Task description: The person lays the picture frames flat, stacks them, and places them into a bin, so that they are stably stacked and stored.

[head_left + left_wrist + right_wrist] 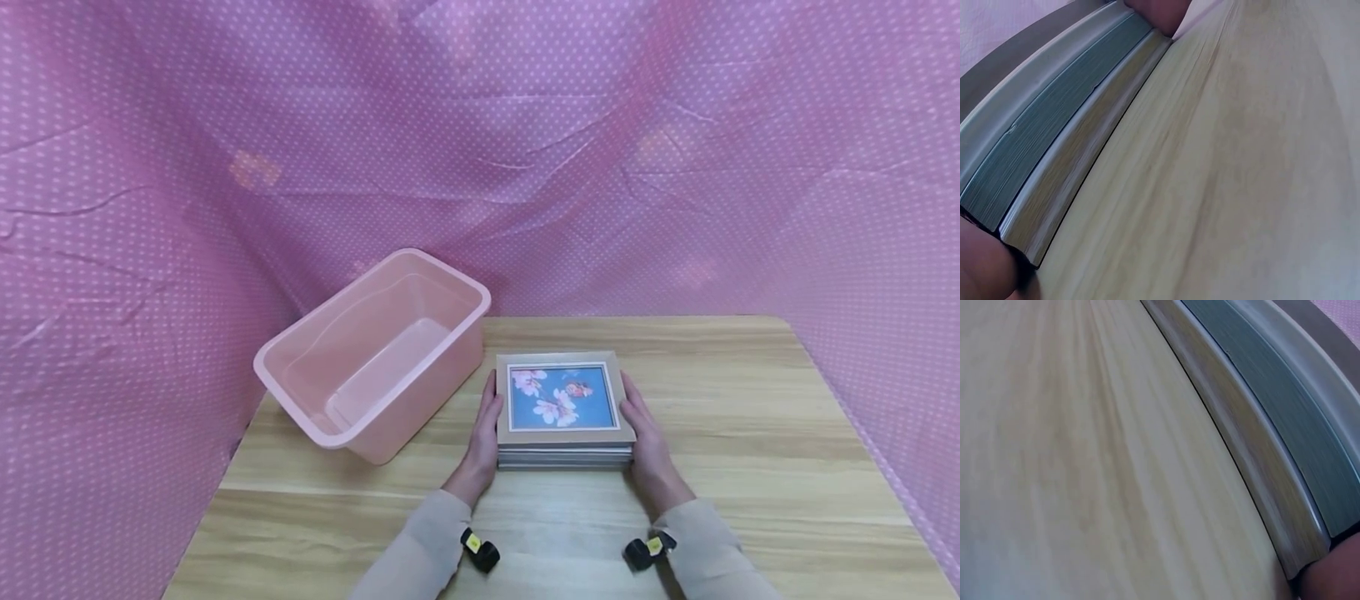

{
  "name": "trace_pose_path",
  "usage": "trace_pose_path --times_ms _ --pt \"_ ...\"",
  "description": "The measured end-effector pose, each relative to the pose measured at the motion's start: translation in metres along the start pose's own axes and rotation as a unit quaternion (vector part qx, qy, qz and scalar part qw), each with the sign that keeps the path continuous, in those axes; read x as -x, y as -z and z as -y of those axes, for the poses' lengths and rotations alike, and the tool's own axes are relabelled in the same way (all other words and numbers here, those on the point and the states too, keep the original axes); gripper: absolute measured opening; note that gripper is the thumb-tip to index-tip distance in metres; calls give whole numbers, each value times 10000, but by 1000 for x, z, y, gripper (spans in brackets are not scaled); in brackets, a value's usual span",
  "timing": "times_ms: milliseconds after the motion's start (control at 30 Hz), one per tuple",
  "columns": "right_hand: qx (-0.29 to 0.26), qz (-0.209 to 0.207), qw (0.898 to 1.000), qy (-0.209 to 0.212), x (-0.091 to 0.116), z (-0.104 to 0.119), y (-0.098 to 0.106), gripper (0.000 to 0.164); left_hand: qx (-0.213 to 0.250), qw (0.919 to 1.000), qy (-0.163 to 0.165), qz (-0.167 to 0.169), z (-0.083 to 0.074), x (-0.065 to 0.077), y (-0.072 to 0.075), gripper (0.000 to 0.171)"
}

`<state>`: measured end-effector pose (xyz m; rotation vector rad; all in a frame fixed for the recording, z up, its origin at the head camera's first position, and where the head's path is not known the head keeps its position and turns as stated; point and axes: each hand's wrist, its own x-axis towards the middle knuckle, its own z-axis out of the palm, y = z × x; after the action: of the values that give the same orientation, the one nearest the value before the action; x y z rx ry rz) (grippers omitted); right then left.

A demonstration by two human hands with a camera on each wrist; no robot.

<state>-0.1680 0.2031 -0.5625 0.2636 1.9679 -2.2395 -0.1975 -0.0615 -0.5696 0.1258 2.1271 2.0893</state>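
Note:
A stack of picture frames (564, 457) is on the wooden table, between my two hands. On top is a beige frame (558, 437) around a picture of pink-white blossoms on blue. My left hand (484, 437) grips the stack's left side, and my right hand (651, 450) holds its right side. Both thumbs lie along the edges. Close up, the left wrist view shows the layered frame edges (1054, 125), grey-green and wood-brown, with part of a finger at the lower left corner. In the right wrist view a fingertip (1335, 572) touches the lower corner. The fingers' far parts are hidden.
A pink plastic bin (431, 396) stands to the left of the stack, set at an angle, with nothing visible inside it. Pink dotted cloth (562, 167) hangs behind the wooden table (750, 433) and along both sides. A small black camera is strapped to each wrist.

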Motion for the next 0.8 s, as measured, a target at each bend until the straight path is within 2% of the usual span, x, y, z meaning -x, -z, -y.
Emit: trace_pose_path --times_ms 133,433,600,800 --pt "-239 -43 9997 18 1 0 -1 62 163 9999 -14 -23 0 1 -2 75" --pt "-628 -47 9980 19 3 2 -4 60 568 9978 269 -195 1 4 -5 67" --pt "-916 32 9958 -31 5 7 -7 58 744 9965 248 -301 -1 5 -5 67" --pt "-1187 47 9928 121 8 11 -9 59 786 9965 182 -227 -7 6 -6 66"
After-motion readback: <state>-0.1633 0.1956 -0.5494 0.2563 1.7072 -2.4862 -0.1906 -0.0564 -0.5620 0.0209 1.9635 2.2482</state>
